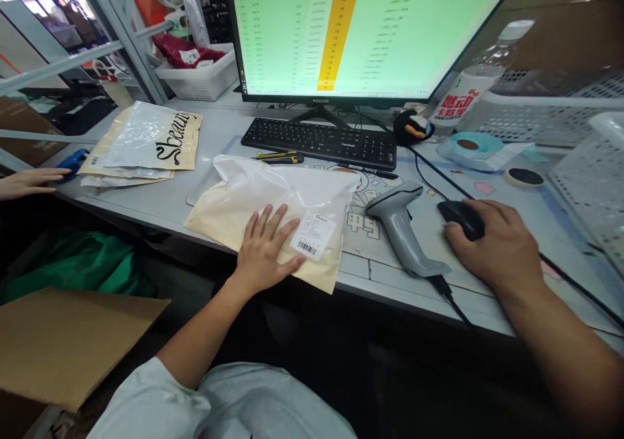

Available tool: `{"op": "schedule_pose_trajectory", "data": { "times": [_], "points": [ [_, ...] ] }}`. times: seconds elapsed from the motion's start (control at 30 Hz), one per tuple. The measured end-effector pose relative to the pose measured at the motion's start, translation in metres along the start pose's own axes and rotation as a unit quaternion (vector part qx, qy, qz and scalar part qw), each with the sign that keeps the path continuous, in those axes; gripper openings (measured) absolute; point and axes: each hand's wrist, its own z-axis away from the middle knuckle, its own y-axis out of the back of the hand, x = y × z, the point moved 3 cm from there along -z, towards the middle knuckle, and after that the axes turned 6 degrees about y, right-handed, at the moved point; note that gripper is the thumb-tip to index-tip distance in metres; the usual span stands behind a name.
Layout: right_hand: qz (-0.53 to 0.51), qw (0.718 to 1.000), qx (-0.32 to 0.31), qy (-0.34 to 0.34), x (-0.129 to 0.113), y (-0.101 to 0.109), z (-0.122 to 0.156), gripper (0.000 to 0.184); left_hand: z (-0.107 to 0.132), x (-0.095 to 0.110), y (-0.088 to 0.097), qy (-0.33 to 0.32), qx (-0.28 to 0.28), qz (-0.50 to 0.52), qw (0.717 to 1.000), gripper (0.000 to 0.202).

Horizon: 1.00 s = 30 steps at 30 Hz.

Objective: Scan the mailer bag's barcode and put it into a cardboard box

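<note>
My left hand (266, 247) lies flat on a white and cream plastic mailing bag (287, 192), its fingers spread beside a white barcode label (312, 234). The bag rests on the desk and hangs a little over the front edge. My right hand (502, 244) is curved over a black computer mouse (462, 219), fingers wrapped round it. Between the bag and the mouse lies a grey barcode scanner (404, 231) with its cable trailing off the front. Behind the bag are a black keyboard (322, 141) and a yellow and black utility knife (280, 157).
A lit monitor (292, 36) showing a spreadsheet stands at the back. Left are stacked mailing bags (146, 136) and another person's hand (34, 182) by a blue object (74, 164). Right are a plastic bottle (472, 88), tape rolls (470, 146) and a white basket (592, 172).
</note>
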Motion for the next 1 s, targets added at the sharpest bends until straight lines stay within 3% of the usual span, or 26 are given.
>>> {"op": "schedule_pose_trajectory", "data": {
  "times": [0.2,0.27,0.33,0.47,0.53,0.6,0.7,0.77,0.8,0.83,0.9,1.0],
  "points": [
    [0.002,1.0,0.011,-0.017,0.01,-0.006,-0.002,0.066,0.024,0.017,0.0,-0.023,-0.086,-0.006,0.996,0.13],
    [0.006,1.0,0.003,-0.025,0.012,-0.007,-0.003,0.065,0.033,0.02,0.004,-0.029,-0.106,-0.021,0.994,0.123],
    [0.008,1.0,-0.003,-0.029,0.013,-0.007,-0.004,0.067,0.038,0.02,0.012,-0.027,-0.108,-0.019,0.994,0.099],
    [0.008,1.0,-0.009,-0.028,0.013,-0.006,-0.005,0.07,0.028,0.009,0.034,0.001,-0.066,0.079,0.995,0.069],
    [0.01,0.999,-0.016,-0.036,0.011,-0.004,-0.006,0.071,0.013,-0.007,0.05,0.051,-0.014,0.171,0.984,0.059],
    [0.01,0.999,-0.025,-0.047,0.008,-0.002,-0.006,0.072,-0.006,-0.034,0.069,0.139,0.071,0.266,0.951,0.043],
    [0.004,0.999,-0.022,-0.039,0.004,0.001,-0.005,0.072,-0.028,-0.079,0.099,0.266,0.255,0.38,0.848,0.035],
    [-0.002,1.0,-0.013,-0.026,0.002,0.002,-0.004,0.069,-0.033,-0.095,0.12,0.282,0.377,0.408,0.782,0.039],
    [-0.003,1.0,-0.009,-0.022,0.003,0.001,-0.004,0.067,-0.033,-0.096,0.13,0.272,0.422,0.395,0.77,0.039],
    [-0.002,1.0,-0.004,-0.017,0.004,0.001,-0.003,0.065,-0.032,-0.093,0.14,0.254,0.449,0.359,0.778,0.038],
    [-0.001,1.0,0.006,-0.005,0.007,0.0,-0.003,0.061,-0.03,-0.075,0.152,0.202,0.431,0.248,0.844,0.033],
    [-0.002,1.0,0.012,0.012,0.012,-0.003,-0.003,0.058,-0.028,-0.042,0.137,0.095,0.274,0.108,0.951,0.036]
  ]
}}
